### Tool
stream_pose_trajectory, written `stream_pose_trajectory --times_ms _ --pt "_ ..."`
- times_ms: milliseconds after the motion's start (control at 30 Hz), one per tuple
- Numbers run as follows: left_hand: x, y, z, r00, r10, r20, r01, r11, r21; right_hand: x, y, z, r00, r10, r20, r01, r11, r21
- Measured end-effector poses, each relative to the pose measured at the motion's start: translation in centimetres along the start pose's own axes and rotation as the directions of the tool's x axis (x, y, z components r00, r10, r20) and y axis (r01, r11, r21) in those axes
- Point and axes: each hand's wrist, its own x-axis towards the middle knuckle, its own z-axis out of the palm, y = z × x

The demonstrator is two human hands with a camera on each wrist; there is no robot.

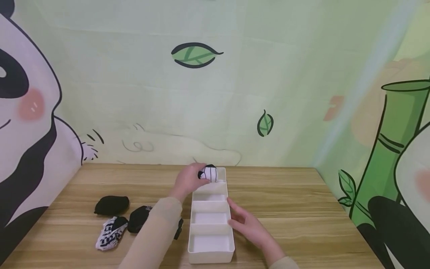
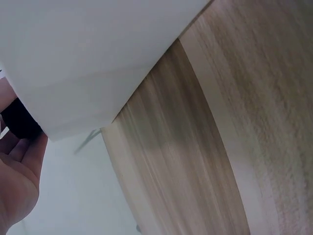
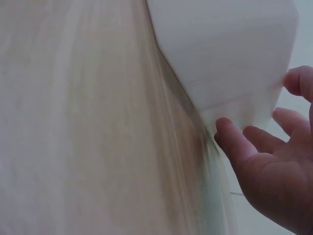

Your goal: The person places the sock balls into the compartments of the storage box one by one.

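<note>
A long white divided box (image 1: 211,257) stretches away from me on the table. At its far end my left hand (image 1: 189,178) holds a rolled pair of white socks with black lines and black ends (image 1: 210,174), over the farthest compartment. In the left wrist view, black cloth of these socks (image 2: 20,120) shows between the fingers, next to the box wall. My right hand (image 1: 246,226) rests its fingertips against the box's right side, its fingers loosely spread; in the right wrist view the fingertips (image 3: 227,128) lie along the white wall (image 3: 230,58).
Left of the box lie a black sock bundle (image 1: 112,205), a white-and-black patterned one (image 1: 111,234) and another black one (image 1: 137,219). My left forearm partly covers a further dark bundle (image 1: 179,228). A printed cloth backdrop (image 1: 215,93) rises behind the wooden table (image 1: 279,194).
</note>
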Motion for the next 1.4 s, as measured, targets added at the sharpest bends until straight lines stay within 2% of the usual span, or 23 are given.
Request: stream_pose_trajectory --times_ms 200,433,633,867,1133,1400 --pt "0.1 -0.2 0.3 0.998 0.054 -0.012 -0.053 0.998 0.016 0.0 0.1 0.0 1.000 -0.001 -0.002 0.001 1.000 0.008" --pt "0.2 0.1 0.7 0.999 0.001 -0.032 -0.001 1.000 0.004 0.0 0.4 0.1 1.000 -0.007 0.005 0.007 0.999 0.041" --pt "0.1 0.2 0.9 1.000 -0.007 -0.030 0.007 1.000 0.013 0.0 0.4 0.1 1.000 -0.002 0.005 0.002 0.999 0.043" --pt "0.1 0.0 1.1 0.998 0.054 -0.038 -0.053 0.998 0.045 0.0 0.4 0.1 1.000 0.006 -0.010 -0.005 1.000 0.006" --pt "-0.2 0.2 0.9 0.999 0.034 -0.040 -0.035 0.999 -0.014 0.0 0.5 0.1 1.000 0.008 -0.012 -0.008 1.000 0.007" --pt "-0.7 0.1 0.7 0.997 0.039 -0.066 -0.046 0.993 -0.111 0.0 0.3 0.1 1.000 0.015 -0.012 -0.014 0.999 0.030"
